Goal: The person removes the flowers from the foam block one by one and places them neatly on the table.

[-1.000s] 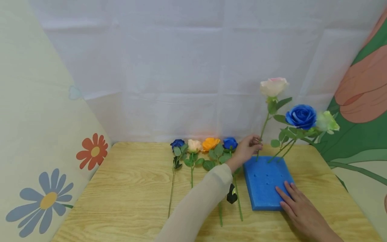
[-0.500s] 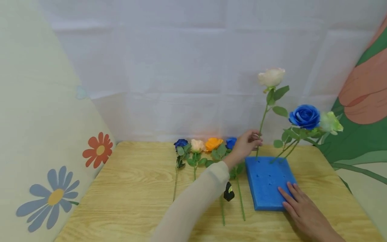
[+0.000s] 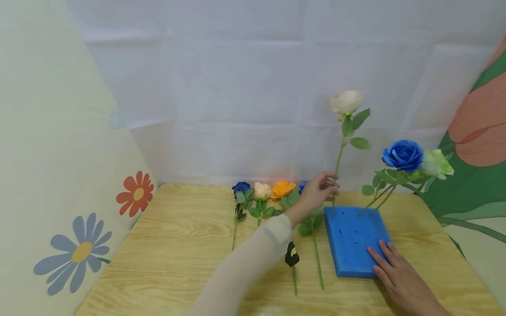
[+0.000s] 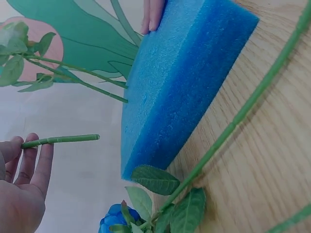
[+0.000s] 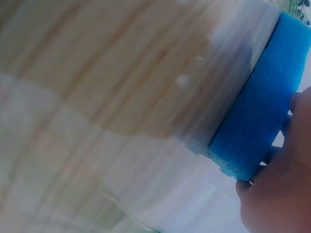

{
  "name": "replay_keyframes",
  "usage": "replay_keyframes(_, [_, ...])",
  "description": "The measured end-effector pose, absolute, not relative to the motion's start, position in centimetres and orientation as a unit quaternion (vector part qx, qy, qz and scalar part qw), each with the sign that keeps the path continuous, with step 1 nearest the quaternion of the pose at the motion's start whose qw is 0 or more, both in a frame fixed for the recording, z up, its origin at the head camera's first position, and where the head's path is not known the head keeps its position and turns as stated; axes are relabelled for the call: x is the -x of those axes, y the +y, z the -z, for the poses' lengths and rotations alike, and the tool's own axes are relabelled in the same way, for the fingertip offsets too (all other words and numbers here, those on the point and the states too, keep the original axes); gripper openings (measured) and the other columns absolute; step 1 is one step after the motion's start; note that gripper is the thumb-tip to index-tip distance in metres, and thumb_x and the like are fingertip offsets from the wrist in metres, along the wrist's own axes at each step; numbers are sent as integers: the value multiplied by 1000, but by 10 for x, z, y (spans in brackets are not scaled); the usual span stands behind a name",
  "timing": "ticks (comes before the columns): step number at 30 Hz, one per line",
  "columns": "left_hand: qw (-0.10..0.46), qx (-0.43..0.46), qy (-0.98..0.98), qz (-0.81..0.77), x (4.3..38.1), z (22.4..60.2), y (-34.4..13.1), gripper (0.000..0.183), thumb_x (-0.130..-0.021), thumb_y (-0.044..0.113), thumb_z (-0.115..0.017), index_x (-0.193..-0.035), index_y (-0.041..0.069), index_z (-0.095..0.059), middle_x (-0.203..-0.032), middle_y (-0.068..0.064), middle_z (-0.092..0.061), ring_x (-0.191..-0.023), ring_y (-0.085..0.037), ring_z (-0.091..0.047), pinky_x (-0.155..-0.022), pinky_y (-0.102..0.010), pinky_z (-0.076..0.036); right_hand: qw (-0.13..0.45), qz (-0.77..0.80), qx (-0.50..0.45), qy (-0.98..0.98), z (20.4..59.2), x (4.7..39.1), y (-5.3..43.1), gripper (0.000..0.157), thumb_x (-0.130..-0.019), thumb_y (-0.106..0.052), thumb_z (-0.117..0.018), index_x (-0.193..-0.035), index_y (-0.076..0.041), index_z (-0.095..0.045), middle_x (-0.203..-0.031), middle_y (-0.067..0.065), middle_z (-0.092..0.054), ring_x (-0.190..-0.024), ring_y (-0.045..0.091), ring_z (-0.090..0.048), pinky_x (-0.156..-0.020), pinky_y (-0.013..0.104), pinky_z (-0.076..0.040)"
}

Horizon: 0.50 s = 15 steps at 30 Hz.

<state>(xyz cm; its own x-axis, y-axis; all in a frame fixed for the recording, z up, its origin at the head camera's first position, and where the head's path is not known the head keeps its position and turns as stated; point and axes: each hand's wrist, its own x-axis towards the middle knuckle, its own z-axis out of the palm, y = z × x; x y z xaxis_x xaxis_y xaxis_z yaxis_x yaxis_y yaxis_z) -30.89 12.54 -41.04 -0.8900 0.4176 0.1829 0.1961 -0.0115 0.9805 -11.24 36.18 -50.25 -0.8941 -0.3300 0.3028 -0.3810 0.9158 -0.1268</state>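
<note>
My left hand (image 3: pixel 319 192) pinches the green stem of a creamy white rose (image 3: pixel 346 102) between thumb and fingers, the bloom raised high. In the left wrist view the stem's cut end (image 4: pixel 87 138) points toward the blue foam block (image 4: pixel 155 97), with a gap between them. Small holes dot the block's top. My right hand (image 3: pixel 407 278) lies with extended fingers on the block's near right corner. A bright blue rose (image 3: pixel 403 156) and a pale green rose (image 3: pixel 438 163) stand leaning right, their stems in the block's far edge.
Left of the block lie a dark blue rose (image 3: pixel 240 187), a peach rose (image 3: pixel 262 191), an orange rose (image 3: pixel 283 189) and another blue rose (image 4: pixel 114 218), partly behind my left hand in the head view. A black tag (image 3: pixel 292 254) lies near their stems. A white cloth (image 3: pixel 237 87) hangs behind the table.
My left hand has shifted slightly left relative to the block, with the white rose now more upright. The right hand keeps its place on the block. The head view has turned slightly.
</note>
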Motion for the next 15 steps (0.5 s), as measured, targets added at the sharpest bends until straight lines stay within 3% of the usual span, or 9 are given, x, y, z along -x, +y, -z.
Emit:
replay_keyframes(7, [101,-227,697,-673,299,409,111,33,-101,2,-59,-134,7,-57,-111,-15,-69,-92,-19,-71,-79,-39,-63,115,-93,-172,-974,499,110,360,45,-105,-29,-56,-145,-7,-55,-152,30,-43,-152,37,-21,-113,10,17])
replay_keyframes(9, [102,-235,696,-671,296,409,108,35,-101,3,-60,-136,6,-57,-113,-17,-69,-93,-19,-71,-78,-36,-63,127,-90,-180,-971,499,110,360,45,-105,-27,-56,-145,-7,-56,-151,30,-44,-154,34,-16,-114,11,16])
replay_keyframes(15, [91,-241,699,-667,293,411,98,36,-100,2,-61,-135,4,-58,-113,-23,-68,-99,-35,-71,-74,-33,-63,165,-77,-209,-961,503,110,362,43,-104,-24,-58,-142,-5,-58,-147,31,-48,-151,4,8,-118,13,12])
